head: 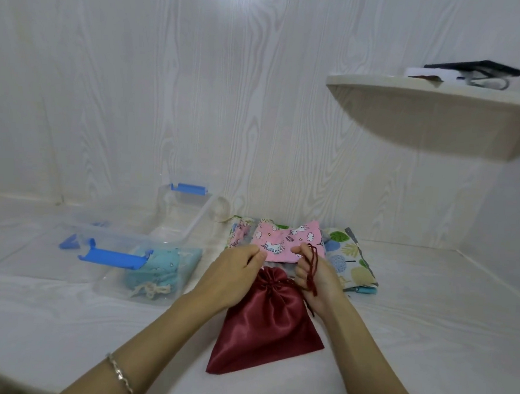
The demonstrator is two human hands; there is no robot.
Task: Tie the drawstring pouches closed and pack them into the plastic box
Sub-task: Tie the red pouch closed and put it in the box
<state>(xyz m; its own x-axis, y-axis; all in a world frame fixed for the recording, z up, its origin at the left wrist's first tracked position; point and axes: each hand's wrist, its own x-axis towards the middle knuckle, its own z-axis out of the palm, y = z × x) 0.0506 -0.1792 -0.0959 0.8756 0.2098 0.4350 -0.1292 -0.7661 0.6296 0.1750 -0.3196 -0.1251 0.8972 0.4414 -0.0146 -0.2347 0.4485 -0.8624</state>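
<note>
At the far left the clear plastic box with blue clip handles (121,250) stands open on the white surface, and one light teal fabric pouch with a cream cord (160,270) already lies inside it, so by my reading one pouch is packed. Behind the box a clear piece with another blue clip (188,204) leans near the wall; it may be the lid, though I cannot be sure. In the middle, nearest the person, the dark red satin drawstring pouch (266,322) lies flat with its mouth already gathered tight, which suggests the knot is the step in hand. Beyond it, near the wall, wait a pale blue printed pouch (238,232), a pink unicorn-print pouch (286,241) and, furthest right, a white pouch printed with coloured trees (349,260). Whether their cords are tied cannot be told, and none is in the box yet, so most of the packing remains. The left hand (236,262) has its fingers curled down over the gathered neck of the satin pouch and grips there, its fingertips hidden. The right hand (314,276), just beside it, is closed around the dark red cord (310,267), which loops over the fingers and hangs down the back of the hand.
</note>
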